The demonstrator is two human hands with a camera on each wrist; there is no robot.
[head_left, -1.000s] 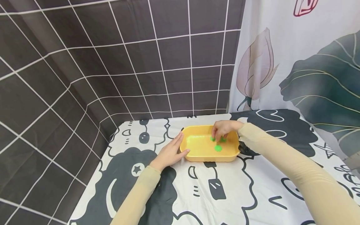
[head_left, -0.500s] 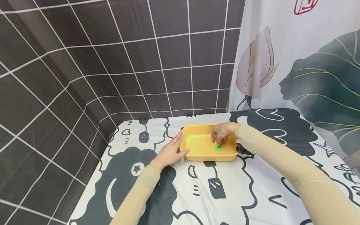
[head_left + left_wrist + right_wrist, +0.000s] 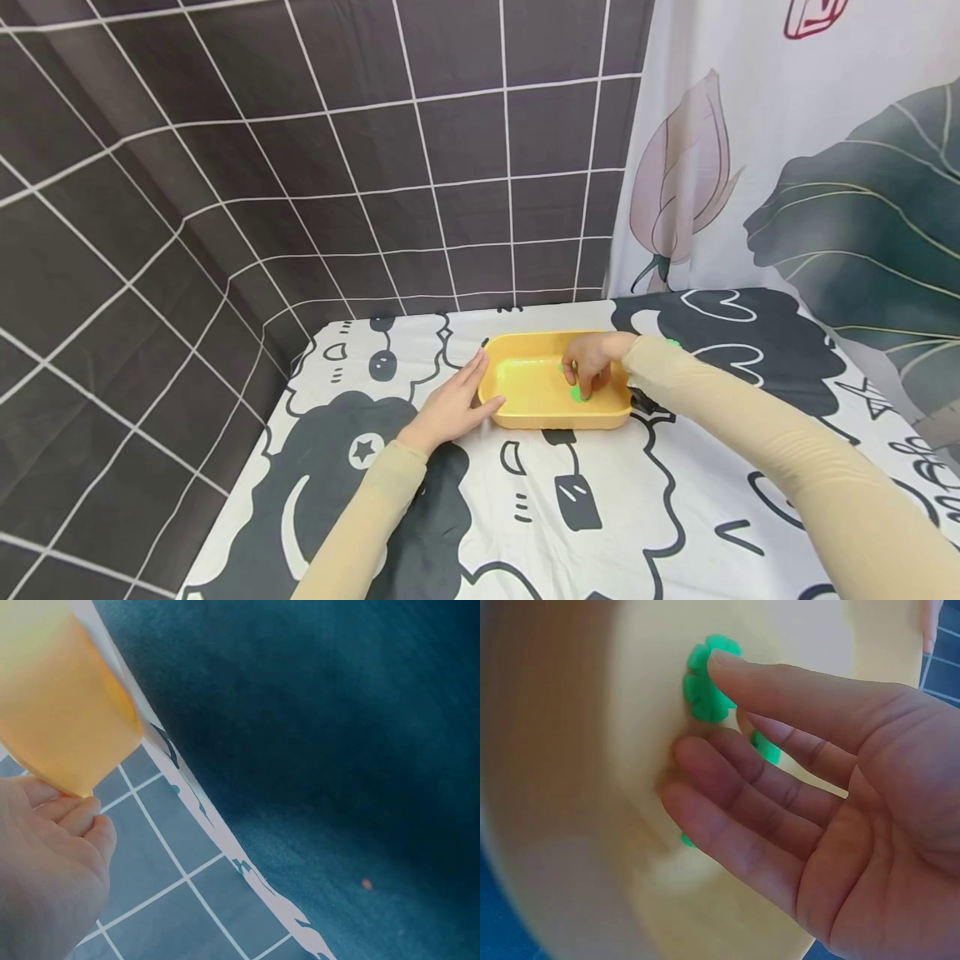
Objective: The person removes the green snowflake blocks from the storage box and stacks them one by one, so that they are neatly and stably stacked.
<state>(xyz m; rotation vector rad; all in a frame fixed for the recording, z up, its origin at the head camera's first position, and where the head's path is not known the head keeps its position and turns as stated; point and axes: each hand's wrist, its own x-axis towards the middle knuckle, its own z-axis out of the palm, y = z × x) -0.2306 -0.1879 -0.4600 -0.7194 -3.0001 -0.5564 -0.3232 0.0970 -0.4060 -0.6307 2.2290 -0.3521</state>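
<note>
My left hand point(image 3: 450, 408) rests its fingers and thumb against the left end of a yellow tray point(image 3: 525, 422); in the left wrist view its fingertips point(image 3: 84, 814) touch the tray's corner. Inside the right half of the tray, my right hand point(image 3: 592, 358) reaches down. Its thumb lies over the edge of a green flower-shaped piece point(image 3: 709, 682), with the index finger close against it, partly hidden. The other fingers are loosely bent. Two more green bits show in the right wrist view, one between the fingers point(image 3: 765, 748) and one below them point(image 3: 688, 839).
A white cloth point(image 3: 600, 558) with black drawings covers the table. A small green thing point(image 3: 672, 342) shows beyond the right sleeve. Dark grid-patterned cloth point(image 3: 450, 150) hangs behind and on the left, and a flower-printed curtain point(image 3: 750, 108) hangs at the right.
My right hand has shifted from the back green pieces toward the front one, and its fingers now meet that piece. The left hand has stayed at the tray's end.
</note>
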